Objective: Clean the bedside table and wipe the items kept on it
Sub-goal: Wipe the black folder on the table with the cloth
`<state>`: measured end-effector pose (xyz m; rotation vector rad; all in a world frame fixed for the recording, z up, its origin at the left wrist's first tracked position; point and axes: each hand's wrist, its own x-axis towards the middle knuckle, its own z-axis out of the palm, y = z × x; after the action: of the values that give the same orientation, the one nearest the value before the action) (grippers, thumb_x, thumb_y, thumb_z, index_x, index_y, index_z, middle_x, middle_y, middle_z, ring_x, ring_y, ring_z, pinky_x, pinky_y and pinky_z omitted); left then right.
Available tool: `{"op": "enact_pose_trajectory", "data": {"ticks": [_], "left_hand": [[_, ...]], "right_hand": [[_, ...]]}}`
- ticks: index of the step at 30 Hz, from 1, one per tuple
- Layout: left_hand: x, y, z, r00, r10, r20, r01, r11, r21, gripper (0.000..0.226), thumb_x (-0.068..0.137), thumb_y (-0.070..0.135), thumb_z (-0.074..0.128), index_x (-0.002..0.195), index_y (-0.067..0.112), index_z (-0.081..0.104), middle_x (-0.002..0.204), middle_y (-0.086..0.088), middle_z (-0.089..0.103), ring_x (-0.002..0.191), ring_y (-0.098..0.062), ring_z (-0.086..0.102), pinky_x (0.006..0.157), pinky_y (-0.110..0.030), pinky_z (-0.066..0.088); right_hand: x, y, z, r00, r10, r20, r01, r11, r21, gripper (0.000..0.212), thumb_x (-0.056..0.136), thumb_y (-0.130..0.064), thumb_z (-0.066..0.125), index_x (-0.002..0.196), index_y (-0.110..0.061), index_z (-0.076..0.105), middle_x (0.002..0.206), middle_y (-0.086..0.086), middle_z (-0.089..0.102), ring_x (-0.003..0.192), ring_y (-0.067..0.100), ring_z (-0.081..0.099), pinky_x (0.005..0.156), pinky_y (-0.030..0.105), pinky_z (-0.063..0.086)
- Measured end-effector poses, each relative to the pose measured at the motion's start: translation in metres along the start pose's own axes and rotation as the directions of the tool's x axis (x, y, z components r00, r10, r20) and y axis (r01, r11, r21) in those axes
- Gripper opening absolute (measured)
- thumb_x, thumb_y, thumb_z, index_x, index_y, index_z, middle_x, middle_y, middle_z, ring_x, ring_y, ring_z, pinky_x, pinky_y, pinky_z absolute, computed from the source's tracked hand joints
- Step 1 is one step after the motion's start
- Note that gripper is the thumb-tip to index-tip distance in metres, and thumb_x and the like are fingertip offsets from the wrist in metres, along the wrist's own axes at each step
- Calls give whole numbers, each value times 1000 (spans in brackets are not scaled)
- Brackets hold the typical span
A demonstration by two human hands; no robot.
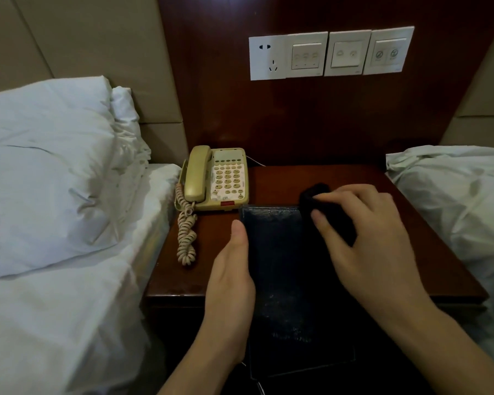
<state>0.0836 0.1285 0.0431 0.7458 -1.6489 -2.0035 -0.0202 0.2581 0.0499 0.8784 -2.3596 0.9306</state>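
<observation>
Left hand (230,283) is gripping the left edge of a dark folder (280,280), thumb lying along the cover, the other fingers hidden beneath it. The folder is being held over the near middle of the wooden counter (411,218), its near end sticking out past the counter's front edge; cannot tell if its far end is touching the wood. Right hand (365,238) is pressing a black cloth (322,209) onto the folder's far right corner, fingers curled over the cloth and pinching it, part of the cloth bulging out past the fingertips. A beige corded phone (217,178) is sitting at the far left of the counter, just beyond the folder, its coiled cord (186,229) trailing toward the near left. White pillows (49,166) are lying on the bed to the left; white bedding (454,189) is showing on the right. A row of white wall switches (330,54) is sitting on the dark wood panel above the counter.
</observation>
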Motion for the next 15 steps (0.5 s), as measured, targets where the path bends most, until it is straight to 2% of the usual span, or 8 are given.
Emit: {"op": "enact_pose_trajectory", "data": {"ticks": [3, 7, 9, 11, 12, 14, 15], "left_hand": [[-5, 5, 1, 999, 40, -26, -38, 996, 78, 95, 68, 77, 36, 144, 24, 57, 146, 6, 58, 138, -10, 51, 119, -39, 38], [-8, 5, 4, 996, 85, 26, -88, 987, 133, 82, 89, 74, 31, 144, 19, 55, 149, 3, 55, 141, -11, 47, 115, -27, 35], [-10, 4, 5, 990, 132, 51, -139, 975, 171, 86, 83, 76, 29, 142, 19, 54, 149, 1, 55, 141, -12, 47, 113, -22, 35], [-9, 3, 5, 991, 127, 52, -133, 978, 163, 86, 76, 70, 30, 141, 20, 57, 146, 4, 58, 138, -10, 50, 108, -19, 39], [-8, 3, 4, 992, 119, 37, -123, 981, 148, 76, 82, 66, 33, 137, 22, 62, 138, 7, 65, 131, -5, 56, 100, -16, 45], [-2, 4, 2, 994, 108, 28, -110, 992, 55, 45, 98, 51, 40, 115, 24, 72, 105, 17, 78, 100, 6, 70, 75, -8, 51], [1, 4, 0, 993, 109, 49, -110, 994, 23, 37, 102, 43, 43, 108, 24, 73, 93, 18, 79, 87, 5, 72, 66, -7, 51]], "right_hand": [[-7, -8, 1, 1000, 4, -1, -4, 1000, -3, 31, 89, -32, 61, 118, -23, 66, 117, -6, 55, 108, 12, 46, 84, 15, 33], [-20, -38, 12, 978, -168, 123, 163, 985, 51, 38, 90, -36, 57, 127, -28, 61, 130, -10, 51, 119, 9, 42, 95, 23, 37], [-19, -41, 12, 955, -252, 156, 246, 968, 59, 41, 90, -35, 58, 130, -30, 59, 134, -12, 50, 121, 10, 42, 98, 25, 38], [-15, -36, 11, 954, -264, 140, 260, 964, 47, 40, 90, -36, 58, 130, -32, 59, 134, -13, 52, 119, 11, 43, 97, 27, 41], [-12, -32, 10, 963, -242, 122, 239, 970, 40, 38, 91, -36, 58, 129, -32, 60, 133, -13, 53, 118, 10, 44, 95, 26, 40], [-8, -20, 7, 984, -154, 85, 152, 988, 25, 37, 91, -35, 57, 128, -31, 62, 129, -12, 56, 114, 7, 42, 93, 17, 34], [-5, -12, 4, 992, -104, 70, 103, 995, 15, 37, 91, -35, 58, 127, -31, 63, 128, -11, 57, 113, 6, 41, 91, 14, 31]]}}
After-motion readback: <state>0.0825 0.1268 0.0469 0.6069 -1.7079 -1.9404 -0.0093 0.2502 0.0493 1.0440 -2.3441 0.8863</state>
